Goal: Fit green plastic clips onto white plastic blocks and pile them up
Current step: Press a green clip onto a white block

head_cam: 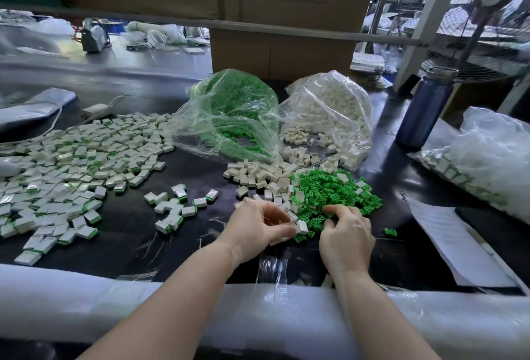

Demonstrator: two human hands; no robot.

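My left hand (pixel 259 226) curls around a few white blocks, one white block (pixel 301 226) showing at its fingertips. My right hand (pixel 345 230) lies with curled fingers on the near edge of the loose green clips (pixel 329 191); whether it pinches a clip is hidden. Loose white blocks (pixel 259 174) lie just beyond my left hand. A wide pile of fitted blocks with green clips (pixel 71 164) spreads over the left of the black table (pixel 132 216). A few fitted ones (pixel 172 207) lie nearer the middle.
A clear bag of green clips (pixel 229 112) and a clear bag of white blocks (pixel 332 110) stand behind the loose parts. A dark blue bottle (pixel 424 107), a bag of fitted pieces (pixel 476 164) and a sheet of paper (pixel 447 245) lie at right. White foam (pixel 86 296) pads the near edge.
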